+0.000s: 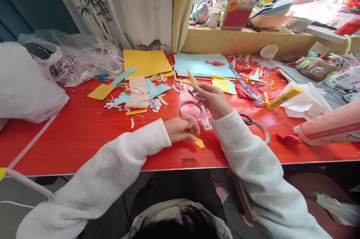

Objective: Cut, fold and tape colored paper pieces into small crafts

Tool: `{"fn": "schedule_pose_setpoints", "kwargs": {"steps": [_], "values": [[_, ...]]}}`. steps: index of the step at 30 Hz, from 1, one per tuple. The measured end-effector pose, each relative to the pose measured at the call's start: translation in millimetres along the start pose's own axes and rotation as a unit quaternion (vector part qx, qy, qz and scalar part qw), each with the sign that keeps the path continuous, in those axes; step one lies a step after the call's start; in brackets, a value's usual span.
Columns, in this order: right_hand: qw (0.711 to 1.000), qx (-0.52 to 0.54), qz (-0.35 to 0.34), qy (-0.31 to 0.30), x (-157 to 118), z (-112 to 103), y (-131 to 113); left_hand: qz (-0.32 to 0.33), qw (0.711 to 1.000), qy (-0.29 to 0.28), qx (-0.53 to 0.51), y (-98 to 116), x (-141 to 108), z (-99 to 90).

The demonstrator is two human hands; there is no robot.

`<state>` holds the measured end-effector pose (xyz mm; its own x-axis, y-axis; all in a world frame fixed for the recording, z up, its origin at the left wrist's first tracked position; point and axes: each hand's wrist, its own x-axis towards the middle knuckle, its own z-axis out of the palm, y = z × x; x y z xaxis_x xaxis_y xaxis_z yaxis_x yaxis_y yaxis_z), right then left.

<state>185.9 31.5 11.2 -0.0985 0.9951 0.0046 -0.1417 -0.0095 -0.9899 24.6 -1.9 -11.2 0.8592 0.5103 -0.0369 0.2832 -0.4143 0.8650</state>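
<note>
My right hand (213, 99) is closed around a pointed yellow paper cone (192, 78), whose tip sticks up to the left. A thin grey metal blade-like tool (203, 104) hangs below the same fingers; its kind is unclear. Lower down, my left hand (182, 128) has its fingers curled together and slightly blurred. A small yellow paper scrap (200, 143) shows at its fingertips; whether they grip it cannot be made out. Between and behind the hands lies a roll of clear tape (183, 109). White bits (207, 124) lie beside it.
Cut paper scraps (156, 104) spread at the left, before yellow sheets (149, 60) and light-blue sheets (194, 62). A glue stick (284, 98), a patterned strip (247, 86), a ring-shaped band (263, 130) and a pink cylinder (329, 124) stand right. A white bag (28, 81) bulges left.
</note>
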Motion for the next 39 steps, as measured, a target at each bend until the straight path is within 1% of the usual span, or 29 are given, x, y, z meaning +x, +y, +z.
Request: {"fn": "schedule_pose_setpoints", "kwargs": {"steps": [2,4,7,8,9,12,17,19,21,25,31,34,36,39], "values": [[1.0,-0.019,0.004,-0.013,2,-2,1,-0.037,0.995,0.061,-0.071,3,-4,-11.6],[0.999,-0.022,0.014,-0.024,3,-4,3,-0.053,0.985,0.12,-0.115,4,-6,-24.3],[0.999,0.005,0.03,-0.042,6,-5,6,-0.047,0.961,0.238,-0.134,-1,-8,-42.7],[0.998,0.014,0.034,-0.049,6,-4,6,-0.041,0.952,0.266,-0.143,-3,-8,-47.7],[0.997,0.018,0.04,-0.058,6,-4,7,-0.035,0.947,0.28,-0.154,-6,-8,-51.8],[0.995,-0.004,0.048,-0.087,5,-2,8,-0.018,0.941,0.291,-0.17,-10,-11,-59.4],[0.982,-0.128,0.02,-0.141,2,3,10,-0.016,0.928,0.329,-0.174,-7,-21,-66.5],[0.973,-0.163,0.015,-0.162,2,4,12,-0.021,0.925,0.333,-0.183,-5,-24,-69.8],[0.967,-0.181,0.012,-0.178,2,6,13,-0.034,0.926,0.324,-0.189,-4,-27,-72.7],[0.967,-0.181,0.013,-0.178,2,7,15,-0.045,0.928,0.318,-0.189,-7,-27,-75.0],[0.969,-0.139,0.037,-0.2,4,6,21,-0.013,0.918,0.384,-0.096,-12,-24,-78.1],[0.97,-0.135,0.059,-0.193,5,5,23,0.005,0.916,0.398,-0.054,-12,-24,-79.7],[0.97,-0.135,0.068,-0.19,5,5,23,0.007,0.917,0.395,-0.051,-13,-23,-79.0],[0.968,-0.123,0.075,-0.205,4,6,23,0.004,0.916,0.396,-0.072,-14,-22,-76.1]]}}
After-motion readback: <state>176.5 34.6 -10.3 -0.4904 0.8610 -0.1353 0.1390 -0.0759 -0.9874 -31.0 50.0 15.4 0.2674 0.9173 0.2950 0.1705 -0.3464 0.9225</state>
